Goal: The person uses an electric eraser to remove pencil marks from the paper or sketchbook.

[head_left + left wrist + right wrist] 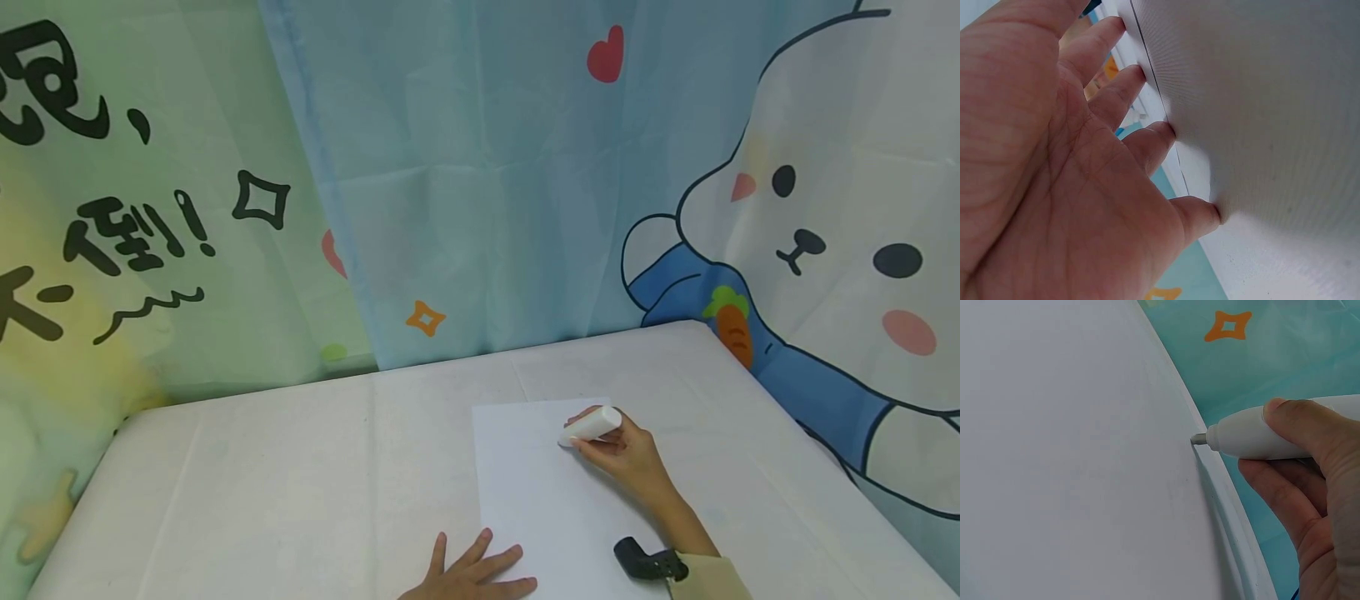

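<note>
White pen-shaped tool (591, 425), slanted, grey tip (1199, 439) on upper part of white paper sheet (525, 483). Hands, two: right hand (632, 460) pinching tool; left hand (474, 578) fingers spread, gripping nothing, fingertips on sheet's lower left. Sheet flat on white-covered desk (285, 483). Printed curtain (480, 183) behind.

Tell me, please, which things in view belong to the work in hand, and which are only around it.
Part of the work:
white pen-shaped tool, held by the right hand
white paper sheet, under the tool's tip
left hand, spread at the paper's edge
white table, supporting the paper

Only around it:
printed backdrop with a cartoon animal
black wrist device
</note>
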A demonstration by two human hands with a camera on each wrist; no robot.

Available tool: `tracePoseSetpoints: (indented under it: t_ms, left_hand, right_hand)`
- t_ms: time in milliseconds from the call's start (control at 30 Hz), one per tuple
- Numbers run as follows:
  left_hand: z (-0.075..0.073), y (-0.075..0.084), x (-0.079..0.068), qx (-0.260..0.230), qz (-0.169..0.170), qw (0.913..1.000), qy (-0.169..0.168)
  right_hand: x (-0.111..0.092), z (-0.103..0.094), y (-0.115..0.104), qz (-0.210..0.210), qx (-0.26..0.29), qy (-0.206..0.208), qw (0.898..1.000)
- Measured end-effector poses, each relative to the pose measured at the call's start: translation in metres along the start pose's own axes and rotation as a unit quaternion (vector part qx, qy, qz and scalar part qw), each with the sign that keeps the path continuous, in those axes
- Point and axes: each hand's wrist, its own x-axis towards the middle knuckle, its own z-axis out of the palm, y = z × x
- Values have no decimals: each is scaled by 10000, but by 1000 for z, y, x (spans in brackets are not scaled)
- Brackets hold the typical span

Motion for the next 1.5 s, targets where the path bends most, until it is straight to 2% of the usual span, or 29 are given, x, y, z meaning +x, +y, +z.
tracePoseSetpoints:
  t_ms: [400,1000,1500]
  left_hand:
    - [0,-1,0,-36,37,10000,9]
    - [3,-4,0,-38,166,9997,194]
    - [7,-8,2,5,191,9997,177]
  right_hand:
    - [0,0,-3,-11,-6,-25,10000]
    - [0,1,-2,31,12,-95,9999]
    - [0,0,-1,41,-79,-39,10000]
